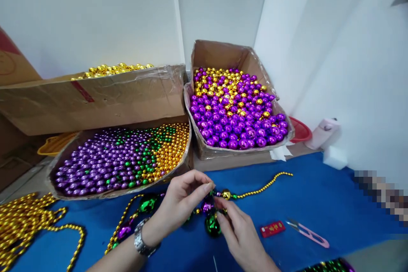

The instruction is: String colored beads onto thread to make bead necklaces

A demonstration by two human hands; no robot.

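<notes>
1. Blue table cover is lying under everything we are handling, with three cardboard boxes at its far edge: a tall box of gold beads, a low box of purple, green and gold beads, and a box of purple and gold balls.
2. Gold bead strands are lying heaped at our left.
3. Our bead necklace is lying across the cover just in front of the boxes, its gold tail running off to the right.
4. Our left hand, wearing a wristwatch, is pinching the necklace between thumb and fingertips.
5. Our right hand is gripping the same strand just beside it, near a large green ball.
6. Judging by this, we are doing best by keeping both pinches close together so the beads are not sliding.
7. Pink snips and a red lighter are resting at our right; the lighter's print is too small for us to be reading.
</notes>
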